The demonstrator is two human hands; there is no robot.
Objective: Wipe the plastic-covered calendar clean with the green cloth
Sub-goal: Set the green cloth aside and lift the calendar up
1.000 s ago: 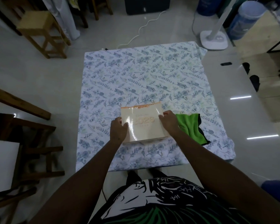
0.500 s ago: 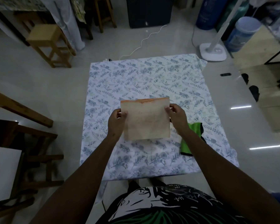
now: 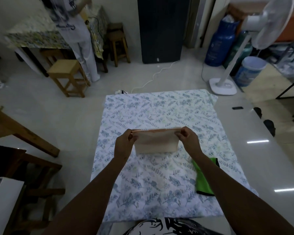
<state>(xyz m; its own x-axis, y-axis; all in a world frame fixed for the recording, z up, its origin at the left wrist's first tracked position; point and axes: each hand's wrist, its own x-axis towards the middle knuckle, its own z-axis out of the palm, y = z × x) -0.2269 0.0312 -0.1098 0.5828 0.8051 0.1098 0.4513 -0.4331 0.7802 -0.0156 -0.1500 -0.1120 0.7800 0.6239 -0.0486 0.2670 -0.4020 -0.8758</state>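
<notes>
The cream plastic-covered calendar (image 3: pixel 157 142) with an orange top edge is held up on edge above the floral tablecloth (image 3: pixel 159 112), its plain back toward me. My left hand (image 3: pixel 124 144) pinches its top left corner and my right hand (image 3: pixel 187 139) pinches its top right corner. The green cloth (image 3: pixel 203 182) lies flat on the tablecloth to the right, partly hidden under my right forearm. Neither hand touches the cloth.
A white standing fan (image 3: pixel 222 85) is beyond the table's far right corner, with blue gas cylinders (image 3: pixel 219 44) and a bucket (image 3: pixel 249 70) behind. Wooden stools (image 3: pixel 66 73) and a person in white stand at far left. Dark wooden furniture (image 3: pixel 24 167) is at my left.
The calendar was lying face up on the table; both hands lifted it, turned its back toward me and raised it upright. My view tilted up to show more of the room.
</notes>
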